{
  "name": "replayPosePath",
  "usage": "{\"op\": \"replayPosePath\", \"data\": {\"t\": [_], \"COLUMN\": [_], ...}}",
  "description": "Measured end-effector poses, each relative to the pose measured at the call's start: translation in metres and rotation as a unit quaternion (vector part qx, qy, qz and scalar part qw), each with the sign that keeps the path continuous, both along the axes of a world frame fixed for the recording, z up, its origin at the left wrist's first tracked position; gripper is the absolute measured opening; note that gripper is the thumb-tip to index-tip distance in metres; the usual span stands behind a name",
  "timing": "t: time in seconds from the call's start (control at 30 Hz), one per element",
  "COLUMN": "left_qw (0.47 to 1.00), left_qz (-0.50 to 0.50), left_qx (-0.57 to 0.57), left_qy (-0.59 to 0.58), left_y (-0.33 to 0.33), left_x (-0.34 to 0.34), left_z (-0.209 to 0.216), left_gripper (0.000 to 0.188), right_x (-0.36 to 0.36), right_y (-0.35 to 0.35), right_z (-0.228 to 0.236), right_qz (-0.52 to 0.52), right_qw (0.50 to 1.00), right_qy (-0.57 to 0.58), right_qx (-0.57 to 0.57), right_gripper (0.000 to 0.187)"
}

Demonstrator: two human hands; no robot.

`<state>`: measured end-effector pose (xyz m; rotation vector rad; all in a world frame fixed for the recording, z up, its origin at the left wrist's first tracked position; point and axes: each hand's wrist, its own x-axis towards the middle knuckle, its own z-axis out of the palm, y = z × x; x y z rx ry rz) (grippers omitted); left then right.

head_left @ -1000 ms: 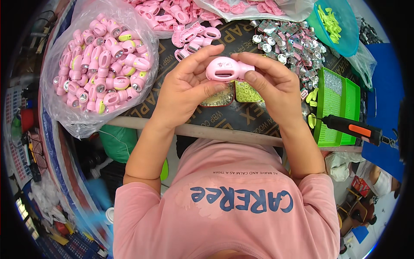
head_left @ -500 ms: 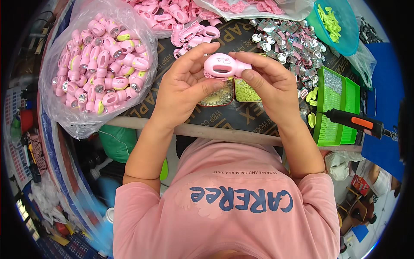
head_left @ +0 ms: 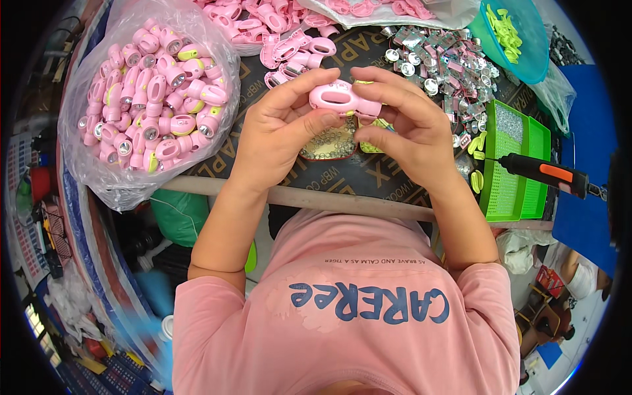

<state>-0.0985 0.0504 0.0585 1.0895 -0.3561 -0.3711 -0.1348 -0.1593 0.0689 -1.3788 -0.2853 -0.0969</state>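
In front of me, over the table, a pink flashlight (head_left: 339, 99) lies sideways, an oval opening in its handle facing up and a bit of yellow-green on its lower edge. My left hand (head_left: 280, 128) grips the handle end between thumb and fingers. At the head end, my right hand (head_left: 415, 125) curls its fingers over the flashlight, its thumb lowered a little apart from it. Just beneath are a tin of small metal springs or rings (head_left: 329, 145) and a container of yellow-green pieces (head_left: 372, 146), partly covered by my hands.
At left stands a clear bag (head_left: 230, 125) full of pink flashlights. Pink shell halves (head_left: 289, 49) lie at the back, metal-and-clear inner parts (head_left: 441, 66) at back right. A teal bowl (head_left: 533, 66), a green tray (head_left: 500, 197) and a black-orange electric screwdriver (head_left: 553, 174) are at right.
The flashlight has rolled in my hands, so its printed top faces farther away and a yellow-green bit shows below. My right thumb has dropped off the flashlight's head.
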Motion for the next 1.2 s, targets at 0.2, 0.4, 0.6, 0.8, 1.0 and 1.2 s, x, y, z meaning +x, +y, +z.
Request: {"op": "replayPosePath", "data": {"t": [0.2, 0.4, 0.6, 0.8, 1.0, 1.2], "left_qw": [1.0, 0.995, 0.997, 0.99, 0.998, 0.993], "left_qz": [-0.005, 0.035, 0.003, -0.032, 0.005, -0.053], "left_qx": [0.021, 0.082, -0.03, -0.082, -0.014, -0.062], "left_qy": [0.005, -0.039, 0.065, 0.107, 0.06, 0.089], "left_y": [-0.003, -0.007, -0.003, 0.002, 0.0, 0.011], "left_x": [0.001, 0.0, 0.003, 0.004, 0.001, 0.007], "left_z": [0.007, 0.007, 0.005, 0.007, 0.008, 0.009], "left_gripper": [0.049, 0.046, 0.043, 0.042, 0.043, 0.039], "right_x": [0.006, 0.01, 0.014, 0.018, 0.015, 0.007], "right_y": [-0.001, 0.001, -0.003, -0.004, -0.002, 0.0], "right_z": [-0.009, -0.006, 0.001, 0.003, 0.003, -0.008], "right_qz": [-0.033, -0.068, -0.076, -0.063, -0.061, -0.052], "right_qw": [0.994, 0.979, 0.93, 0.911, 0.916, 0.982], "right_qy": [-0.069, -0.099, -0.208, -0.268, -0.247, -0.125], "right_qx": [-0.075, -0.165, -0.295, -0.307, -0.309, -0.13], "right_gripper": [0.046, 0.043, 0.041, 0.045, 0.045, 0.048]}}
